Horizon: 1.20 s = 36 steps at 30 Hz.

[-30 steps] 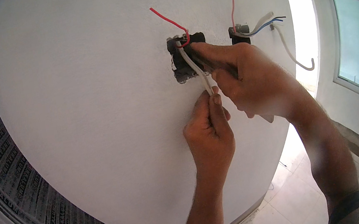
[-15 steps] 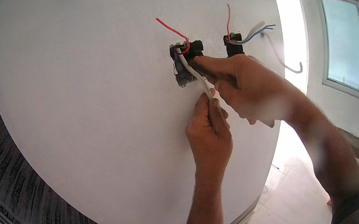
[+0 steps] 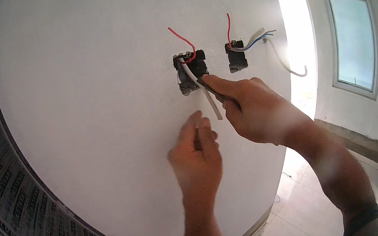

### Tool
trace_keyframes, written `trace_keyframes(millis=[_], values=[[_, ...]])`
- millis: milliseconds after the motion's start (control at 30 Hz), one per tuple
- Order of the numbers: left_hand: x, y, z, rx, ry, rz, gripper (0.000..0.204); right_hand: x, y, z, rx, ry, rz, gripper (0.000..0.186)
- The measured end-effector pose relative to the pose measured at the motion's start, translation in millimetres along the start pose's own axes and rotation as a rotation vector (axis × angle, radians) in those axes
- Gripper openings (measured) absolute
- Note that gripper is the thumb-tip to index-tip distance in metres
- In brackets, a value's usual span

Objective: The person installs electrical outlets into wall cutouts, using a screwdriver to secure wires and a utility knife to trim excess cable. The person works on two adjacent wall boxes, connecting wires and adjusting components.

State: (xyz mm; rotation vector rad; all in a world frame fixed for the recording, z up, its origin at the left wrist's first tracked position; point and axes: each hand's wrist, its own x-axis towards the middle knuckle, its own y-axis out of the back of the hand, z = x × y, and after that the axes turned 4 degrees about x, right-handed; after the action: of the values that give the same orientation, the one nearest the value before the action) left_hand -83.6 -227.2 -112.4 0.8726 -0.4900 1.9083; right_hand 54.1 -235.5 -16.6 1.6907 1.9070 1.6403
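A dark recessed wall box (image 3: 198,66) holds a red wire (image 3: 180,37) that sticks upward and a white sheathed cable (image 3: 215,108) that hangs down, its cut end loose. My right hand (image 3: 257,106) is closed around a slim dark tool (image 3: 214,90), index finger stretched along it. The tool's tip lies against or close beside the cable just below the box; its exact kind is hidden by the grip. Down and left of the cable end, apart from it, is my left hand (image 3: 194,152), thumb and fingers curled together. Slight blur hides whether anything is between its fingertips.
To the right is a second dark wall box (image 3: 236,57) with red, blue and white wires. A white cable (image 3: 284,62) hangs by the bright doorway. A framed window (image 3: 355,42) is at right, a dark patterned panel (image 3: 27,195) at lower left, a tiled floor (image 3: 303,204) below.
My left hand has let go of the cable and moved down and left, leaving the cut end in sight. My right hand with the tool has dropped slightly. The view has shifted a little.
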Motion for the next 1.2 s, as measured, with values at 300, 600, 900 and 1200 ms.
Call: trace_keyframes(millis=[300, 600, 900, 1200], values=[[28.1, 53.2, 24.8, 0.46, -0.47, 0.085, 0.023, -14.9, -24.8, 14.6, 0.068, 0.066, 0.116, 0.055], [103.0, 40.9, 41.9, 1.002, -1.135, -0.313, 0.023, -21.4, -43.7, 36.2, 0.009, 0.122, 0.102, 0.067], [144.2, 29.0, 51.8, 1.185, -1.292, -0.615, 0.018, -20.4, -64.1, 58.0, 0.147, 0.16, 0.157, 0.071], [142.0, 33.2, 49.4, 1.25, -1.351, -0.57, 0.018, -24.9, -80.8, 61.3, 0.146, 0.212, 0.201, 0.076]])
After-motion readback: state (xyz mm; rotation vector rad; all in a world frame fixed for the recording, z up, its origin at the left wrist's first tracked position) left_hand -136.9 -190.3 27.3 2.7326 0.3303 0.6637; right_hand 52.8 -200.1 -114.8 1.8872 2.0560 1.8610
